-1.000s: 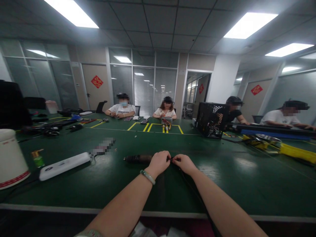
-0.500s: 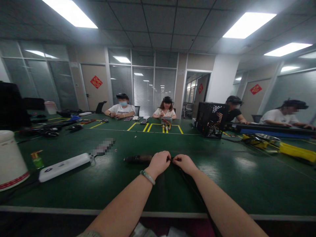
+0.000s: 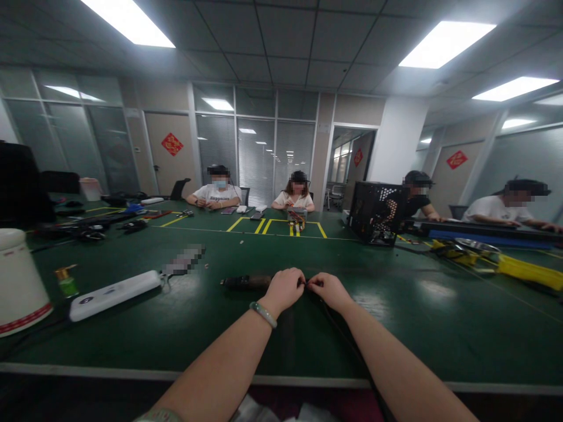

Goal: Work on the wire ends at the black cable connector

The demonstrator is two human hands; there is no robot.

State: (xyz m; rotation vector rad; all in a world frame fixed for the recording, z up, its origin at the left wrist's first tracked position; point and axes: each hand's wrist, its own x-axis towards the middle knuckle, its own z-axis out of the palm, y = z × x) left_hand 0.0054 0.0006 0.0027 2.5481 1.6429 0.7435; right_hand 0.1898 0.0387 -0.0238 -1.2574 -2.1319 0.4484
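Observation:
A dark, long-bodied electric screwdriver lies on the green table, its narrow tip pointing left. My left hand is closed around its rear end, with a bracelet at the wrist. Close beside it, my right hand pinches at the tool's tail end, where a black cable starts. That cable runs down under my right forearm toward the table's front edge. The fingertips of both hands nearly meet, and they hide the joint between tool and cable.
To the left are a white power strip, a small green bottle and a white container. A black computer case stands at back right, near yellow items. Several people sit across the table, one behind a small metal box.
My hands stay almost in place at the tool's rear end, with only slight finger movement. Across the table, one person's raised hand has lowered toward the metal box.

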